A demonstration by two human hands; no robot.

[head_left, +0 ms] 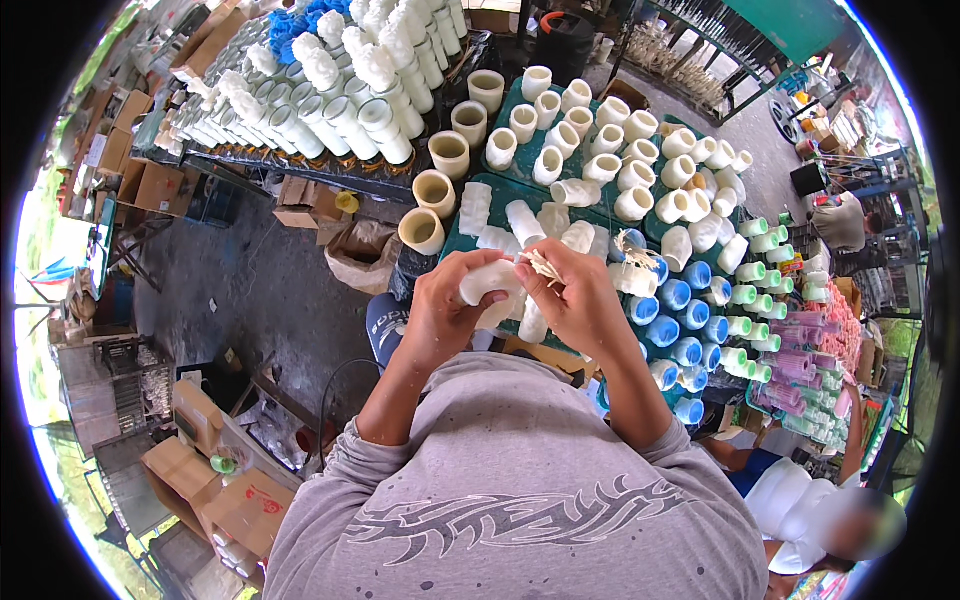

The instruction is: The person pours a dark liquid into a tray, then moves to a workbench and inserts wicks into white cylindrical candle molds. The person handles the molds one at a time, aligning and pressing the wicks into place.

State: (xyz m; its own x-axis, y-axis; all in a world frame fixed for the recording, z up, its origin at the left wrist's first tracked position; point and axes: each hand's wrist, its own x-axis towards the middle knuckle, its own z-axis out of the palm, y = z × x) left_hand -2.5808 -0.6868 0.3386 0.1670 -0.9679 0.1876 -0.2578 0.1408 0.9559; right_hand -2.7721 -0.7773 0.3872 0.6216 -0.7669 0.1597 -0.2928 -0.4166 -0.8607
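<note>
1. Both hands closed and occupied, above the near edge of the green surface (510,187), fingertips close together.
2. Left hand (445,295): grips a white cylinder (485,283), held tilted on its side, thumb at the near end.
3. Right hand (575,290): pinches a bunch of pale strands (541,267), loose ends sticking out past the thumb. Can't tell if these fingertips touch the white cylinder.
4. More white pieces (578,236) on the surface below and just beyond the hands, several on their sides.
5. Toward the far edge: many hollow white cups (548,165) in rough rows, mostly upright in appearance.
6. Along the left edge: 5 larger cups with tan insides (449,154), in a line.
7. Toward the right edge: blue cups (663,332), then green cups (765,245), then purple glasses (797,335) farther right.
8. 2nd strand bunch (632,250) near the right hand, by the blue cups.
9. Separate dark surface (290,165), upper left: packed rows of white jars (345,120), white tufts atop some; blue bundle (297,35) near its far edge.
10. Floor, left: pale sack (362,255), cardboard boxes (250,505).
11. 1 other person (790,500), lower right, white top.
</note>
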